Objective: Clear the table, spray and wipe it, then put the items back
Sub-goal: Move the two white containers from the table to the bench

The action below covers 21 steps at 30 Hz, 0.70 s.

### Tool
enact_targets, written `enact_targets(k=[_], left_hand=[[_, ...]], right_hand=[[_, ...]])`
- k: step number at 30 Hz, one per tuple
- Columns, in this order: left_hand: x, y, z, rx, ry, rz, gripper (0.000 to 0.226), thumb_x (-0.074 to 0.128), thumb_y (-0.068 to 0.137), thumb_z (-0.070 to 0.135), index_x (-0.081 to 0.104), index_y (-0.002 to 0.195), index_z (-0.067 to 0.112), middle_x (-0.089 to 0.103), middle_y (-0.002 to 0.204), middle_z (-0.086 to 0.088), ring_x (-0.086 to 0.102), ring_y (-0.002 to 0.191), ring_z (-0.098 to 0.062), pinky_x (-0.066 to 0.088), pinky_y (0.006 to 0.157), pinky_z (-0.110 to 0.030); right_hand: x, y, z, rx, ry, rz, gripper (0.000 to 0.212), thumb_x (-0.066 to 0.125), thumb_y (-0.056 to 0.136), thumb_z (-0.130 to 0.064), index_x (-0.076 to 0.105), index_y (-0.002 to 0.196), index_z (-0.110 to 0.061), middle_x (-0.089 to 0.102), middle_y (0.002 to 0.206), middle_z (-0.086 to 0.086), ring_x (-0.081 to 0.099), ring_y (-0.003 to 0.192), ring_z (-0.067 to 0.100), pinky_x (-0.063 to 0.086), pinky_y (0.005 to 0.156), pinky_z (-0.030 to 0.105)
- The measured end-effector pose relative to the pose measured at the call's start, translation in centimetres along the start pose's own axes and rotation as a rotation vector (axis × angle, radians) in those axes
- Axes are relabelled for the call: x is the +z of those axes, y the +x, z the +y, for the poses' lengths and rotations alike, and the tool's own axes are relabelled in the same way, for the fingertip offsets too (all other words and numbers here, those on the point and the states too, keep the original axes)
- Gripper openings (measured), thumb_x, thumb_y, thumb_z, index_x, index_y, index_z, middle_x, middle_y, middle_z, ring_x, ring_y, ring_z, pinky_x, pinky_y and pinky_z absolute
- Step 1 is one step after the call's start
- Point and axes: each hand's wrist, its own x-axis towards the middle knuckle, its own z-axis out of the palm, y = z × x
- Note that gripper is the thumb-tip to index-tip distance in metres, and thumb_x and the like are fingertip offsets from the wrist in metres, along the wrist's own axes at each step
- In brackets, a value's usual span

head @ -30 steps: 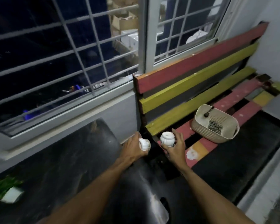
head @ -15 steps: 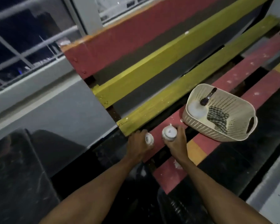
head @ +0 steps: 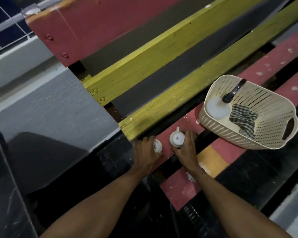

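Head view: L hand (head: 147,150) & R hand (head: 186,148) each gripping a white cup (head: 176,138) on bench slat (head: 181,189).

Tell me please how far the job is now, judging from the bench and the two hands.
Done: a basket with a spray bottle and checked cloth already sits on the bench. In hand: the left hand and right hand each hold a small white cup upside down at the seat, clearing apparently under way. Left: no spraying, wiping or putting back is visible yet.
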Motion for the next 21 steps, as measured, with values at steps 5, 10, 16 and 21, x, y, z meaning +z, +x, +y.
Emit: enact_targets(k=[5,10,16,21], left_hand=[[1.3,0.1,-1.0,-0.012,-0.031,0.019,0.067,0.083,0.074,0.049,0.059,0.130,0.023,0.064,0.120,-0.004,0.064,0.108,-0.028,0.051,0.087,-0.040],[0.6,0.0,-1.0,-0.016,-0.022,-0.020,0.094,0.086,0.070,0.057,0.047,0.146,0.020,0.056,0.140,-0.006,0.053,0.128,-0.030,0.048,0.102,-0.043],[-5.8,-3.5,-1.1,-0.007,-0.042,0.001,0.098,0.078,0.079,0.060,0.035,0.156,0.019,0.042,0.158,-0.006,0.040,0.143,-0.031,0.043,0.111,-0.049],[-14.3,-10.3,-3.2,0.016,-0.063,0.099,0.082,0.069,0.090,0.055,0.038,0.155,0.017,0.047,0.153,-0.008,0.045,0.138,-0.032,0.041,0.113,-0.046]], right_hand=[[0.5,0.1,0.6,-0.005,0.004,-0.023,0.057,0.076,0.064,0.005,0.047,0.111,-0.009,0.041,0.105,-0.002,0.038,0.095,0.005,0.032,0.079,0.018],[-0.5,0.0,-0.3,-0.011,0.025,-0.112,0.080,0.083,0.065,-0.002,0.044,0.134,-0.010,0.043,0.122,0.000,0.040,0.109,0.004,0.039,0.092,0.020],[-4.2,-1.9,-6.1,-0.031,-0.098,-0.109,0.071,0.082,0.072,-0.020,0.046,0.134,-0.022,0.044,0.124,0.002,0.046,0.117,0.022,0.045,0.095,0.037],[-6.6,-6.0,-15.3,-0.086,-0.083,-0.091,0.058,0.074,0.083,-0.017,0.049,0.136,-0.014,0.045,0.133,0.007,0.046,0.124,0.026,0.044,0.101,0.040]])
